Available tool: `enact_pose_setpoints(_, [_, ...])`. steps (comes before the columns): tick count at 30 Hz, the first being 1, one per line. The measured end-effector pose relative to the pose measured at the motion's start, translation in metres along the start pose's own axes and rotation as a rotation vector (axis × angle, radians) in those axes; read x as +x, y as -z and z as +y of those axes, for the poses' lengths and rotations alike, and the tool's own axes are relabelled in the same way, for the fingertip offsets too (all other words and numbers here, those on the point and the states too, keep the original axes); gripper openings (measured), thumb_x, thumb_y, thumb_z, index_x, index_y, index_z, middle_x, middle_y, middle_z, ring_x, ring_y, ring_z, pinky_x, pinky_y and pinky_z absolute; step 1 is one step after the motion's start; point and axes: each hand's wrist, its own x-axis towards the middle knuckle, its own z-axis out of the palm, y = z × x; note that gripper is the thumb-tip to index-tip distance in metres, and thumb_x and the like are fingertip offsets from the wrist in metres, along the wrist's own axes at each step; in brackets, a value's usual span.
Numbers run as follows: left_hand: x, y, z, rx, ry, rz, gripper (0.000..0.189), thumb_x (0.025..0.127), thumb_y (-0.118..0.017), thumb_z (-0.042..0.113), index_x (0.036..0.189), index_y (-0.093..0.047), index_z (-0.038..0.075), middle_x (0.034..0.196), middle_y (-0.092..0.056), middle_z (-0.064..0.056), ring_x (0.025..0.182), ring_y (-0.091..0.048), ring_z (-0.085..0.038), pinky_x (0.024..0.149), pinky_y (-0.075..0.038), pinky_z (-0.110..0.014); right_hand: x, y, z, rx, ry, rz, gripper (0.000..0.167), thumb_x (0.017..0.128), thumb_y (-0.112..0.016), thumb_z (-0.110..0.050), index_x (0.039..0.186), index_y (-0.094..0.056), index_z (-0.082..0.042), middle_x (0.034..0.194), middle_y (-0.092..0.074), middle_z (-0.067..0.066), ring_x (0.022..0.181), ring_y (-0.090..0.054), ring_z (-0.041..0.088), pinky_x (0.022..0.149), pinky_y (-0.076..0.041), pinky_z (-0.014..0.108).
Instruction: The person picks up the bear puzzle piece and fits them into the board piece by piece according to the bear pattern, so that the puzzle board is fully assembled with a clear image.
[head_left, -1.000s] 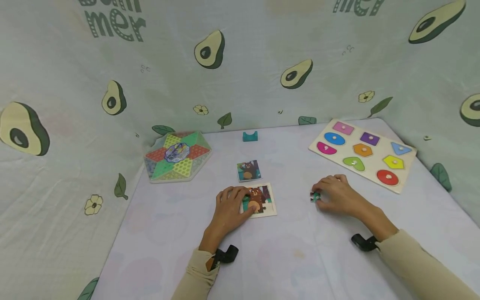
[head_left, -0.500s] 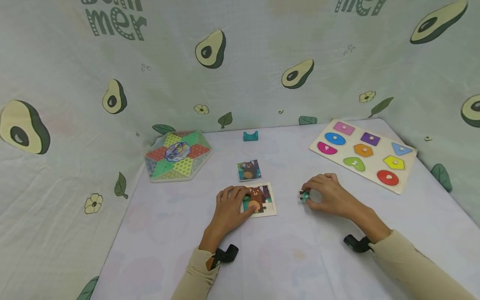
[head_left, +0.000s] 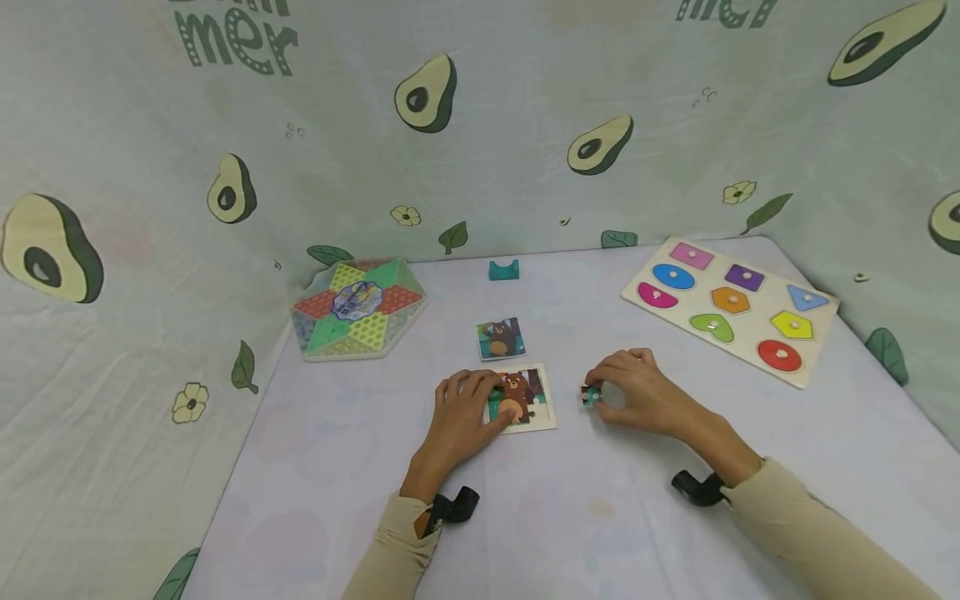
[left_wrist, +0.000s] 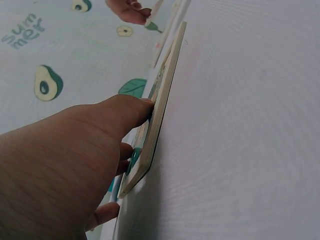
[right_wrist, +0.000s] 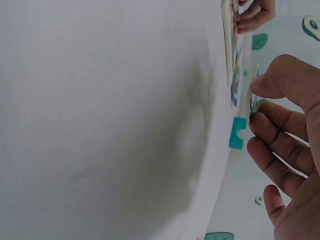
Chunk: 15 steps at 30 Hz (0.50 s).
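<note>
In the head view, my left hand point(head_left: 463, 412) rests on the left part of a small bear jigsaw puzzle point(head_left: 516, 396) in a pale wooden frame. Its thumb presses on the face of the puzzle, also seen edge-on as a thin board point(left_wrist: 162, 105) in the left wrist view. The picture's lower right corner shows a bare pale patch. To the right, my right hand point(head_left: 643, 392) pinches a green and dark puzzle piece point(head_left: 591, 395) between thumb and fingers, apart from the frame. In the right wrist view, the thumb and fingertips largely hide this thin piece.
A square bear picture point(head_left: 501, 339) lies just behind the frame. Farther back stands a teal notched block point(head_left: 504, 271). A patterned hexagonal box point(head_left: 358, 308) lies at back left, and a wooden shape-puzzle board point(head_left: 750, 350) at back right. An avocado-print cloth point(head_left: 510, 192) hangs behind.
My right hand has moved left across the table with the puzzle piece, closer to the framed puzzle. My left hand has stayed on the frame. The head view has shifted slightly.
</note>
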Motion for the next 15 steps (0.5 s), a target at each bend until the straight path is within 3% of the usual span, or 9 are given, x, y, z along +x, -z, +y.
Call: enact_pose_setpoints(15, [0.0, 0.0, -0.002, 0.005, -0.02, 0.014, 0.054, 0.094, -0.062, 0.055, 0.136, -0.057, 0.02, 0.139, -0.052, 0.0, 0.132, -0.037, -0.029, 0.109, -0.022, -0.056, 0.013, -0.01, -0.015, 0.034, 0.004, -0.054, 0.032, 0.077, -0.084, -0.022, 0.106, -0.074, -0.013, 0.104, -0.068, -0.005, 0.101, -0.058, 0.016, 0.097, -0.032, 0.049])
